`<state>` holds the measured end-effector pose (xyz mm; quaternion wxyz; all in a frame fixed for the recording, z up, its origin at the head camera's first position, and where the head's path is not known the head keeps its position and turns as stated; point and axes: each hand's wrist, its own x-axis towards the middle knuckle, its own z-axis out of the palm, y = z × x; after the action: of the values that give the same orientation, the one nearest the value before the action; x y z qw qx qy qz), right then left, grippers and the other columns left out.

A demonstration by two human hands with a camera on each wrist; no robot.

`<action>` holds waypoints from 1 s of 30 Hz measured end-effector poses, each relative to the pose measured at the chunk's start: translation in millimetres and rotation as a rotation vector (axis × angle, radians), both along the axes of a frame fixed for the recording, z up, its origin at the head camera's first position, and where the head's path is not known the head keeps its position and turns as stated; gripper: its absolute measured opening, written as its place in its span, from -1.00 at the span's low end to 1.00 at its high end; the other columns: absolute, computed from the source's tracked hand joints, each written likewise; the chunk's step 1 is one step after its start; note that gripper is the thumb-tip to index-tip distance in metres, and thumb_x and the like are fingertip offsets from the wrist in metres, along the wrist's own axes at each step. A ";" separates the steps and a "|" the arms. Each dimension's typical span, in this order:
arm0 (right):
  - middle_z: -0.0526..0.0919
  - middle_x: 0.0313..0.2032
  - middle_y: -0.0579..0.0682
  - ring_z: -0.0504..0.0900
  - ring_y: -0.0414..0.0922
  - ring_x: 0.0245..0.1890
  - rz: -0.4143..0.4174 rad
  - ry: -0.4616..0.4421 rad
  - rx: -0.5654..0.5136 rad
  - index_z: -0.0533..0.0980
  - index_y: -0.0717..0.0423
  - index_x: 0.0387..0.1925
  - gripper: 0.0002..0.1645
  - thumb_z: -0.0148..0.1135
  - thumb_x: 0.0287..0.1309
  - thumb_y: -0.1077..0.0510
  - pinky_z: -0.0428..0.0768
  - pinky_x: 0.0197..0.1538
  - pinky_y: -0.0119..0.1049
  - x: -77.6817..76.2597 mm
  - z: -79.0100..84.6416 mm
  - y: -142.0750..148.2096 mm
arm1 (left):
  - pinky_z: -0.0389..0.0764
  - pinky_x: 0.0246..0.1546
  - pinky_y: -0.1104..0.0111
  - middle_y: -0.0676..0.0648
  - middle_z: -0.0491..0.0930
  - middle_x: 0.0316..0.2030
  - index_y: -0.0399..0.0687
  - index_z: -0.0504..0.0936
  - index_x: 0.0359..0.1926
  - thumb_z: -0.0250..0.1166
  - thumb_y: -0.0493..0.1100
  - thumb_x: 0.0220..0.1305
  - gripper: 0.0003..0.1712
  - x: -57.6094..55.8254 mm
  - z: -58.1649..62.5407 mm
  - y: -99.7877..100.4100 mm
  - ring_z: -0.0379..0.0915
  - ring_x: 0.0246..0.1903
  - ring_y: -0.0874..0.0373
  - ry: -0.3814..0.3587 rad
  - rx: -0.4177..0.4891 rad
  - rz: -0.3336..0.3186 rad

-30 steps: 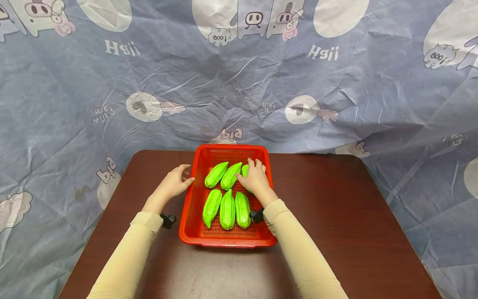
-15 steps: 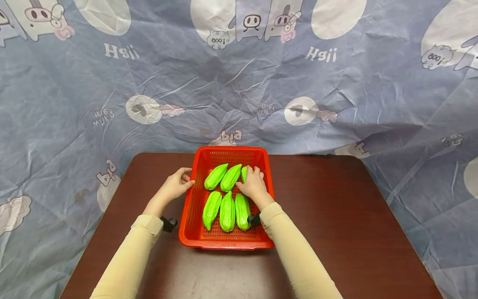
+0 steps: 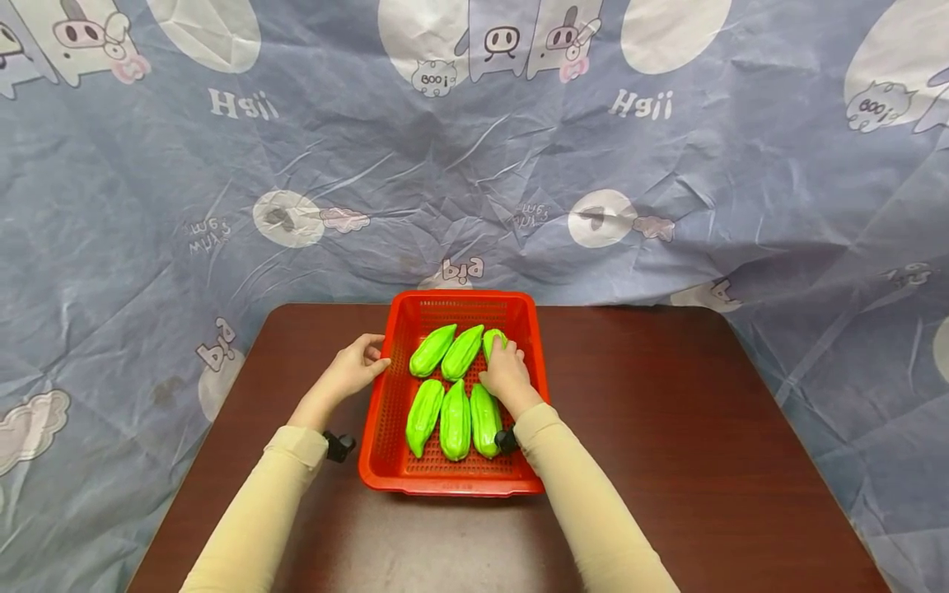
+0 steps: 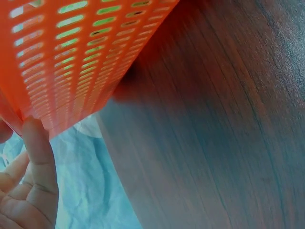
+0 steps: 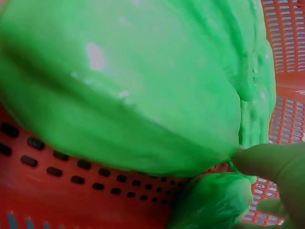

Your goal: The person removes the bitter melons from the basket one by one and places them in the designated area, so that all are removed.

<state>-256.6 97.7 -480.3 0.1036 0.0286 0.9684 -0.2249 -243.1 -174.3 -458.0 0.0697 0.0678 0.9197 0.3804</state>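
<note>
My left hand (image 3: 352, 368) pinches the left rim of a red plastic basket (image 3: 452, 486); in the left wrist view its fingers (image 4: 40, 157) lie at the edge of the perforated wall. Six-ridged-looking green vegetables, like bitter melons, lie inside in two rows. My right hand (image 3: 507, 375) reaches into the basket from the right and grips the far right bitter melon (image 3: 493, 339), whose near part it hides. Beneath that wrist lies the near right bitter melon (image 3: 485, 420), filling much of the right wrist view. There, a finger (image 5: 267, 160) touches beside a darker green end (image 5: 214, 200).
The far row also has a left bitter melon (image 3: 433, 350) and a middle one (image 3: 463, 352). Nearer are another left one (image 3: 424, 416) and a middle one (image 3: 455, 422). A dark brown table (image 3: 652, 428) bears the basket; a printed grey-blue cloth (image 3: 460, 165) hangs behind.
My right hand has lowered onto the far right bitter melon and shifted slightly right; more of that vegetable's far end now shows. My left hand has closed in on the rim.
</note>
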 end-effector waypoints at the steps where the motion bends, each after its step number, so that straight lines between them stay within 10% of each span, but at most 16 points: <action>1: 0.14 0.40 0.35 0.23 0.28 0.36 0.001 0.004 0.006 0.03 0.19 0.52 -0.03 0.33 0.23 0.11 0.48 0.24 0.03 -0.5 -0.5 0.5 | 0.60 -0.23 0.21 -0.28 0.55 -0.12 -0.30 0.31 0.35 0.23 -0.18 0.38 -0.39 0.1 1.0 1.1 0.58 -0.19 -0.05 -0.002 0.001 0.001; 30: 0.42 0.14 0.40 0.61 0.23 -0.06 -0.073 0.060 -0.024 0.13 0.34 0.42 -0.07 0.39 0.15 0.15 0.63 0.02 -0.04 9.1 15.7 0.6 | 0.61 -0.18 0.18 -0.31 0.56 -0.10 -0.34 0.32 0.35 0.23 -0.21 0.37 -0.40 1.0 1.1 3.6 0.58 -0.15 -0.11 -0.018 0.016 0.017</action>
<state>-247.5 98.3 -464.6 0.0664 0.0561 0.9667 -0.2407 -242.1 -170.7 -457.0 0.0741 0.0573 0.9166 0.3887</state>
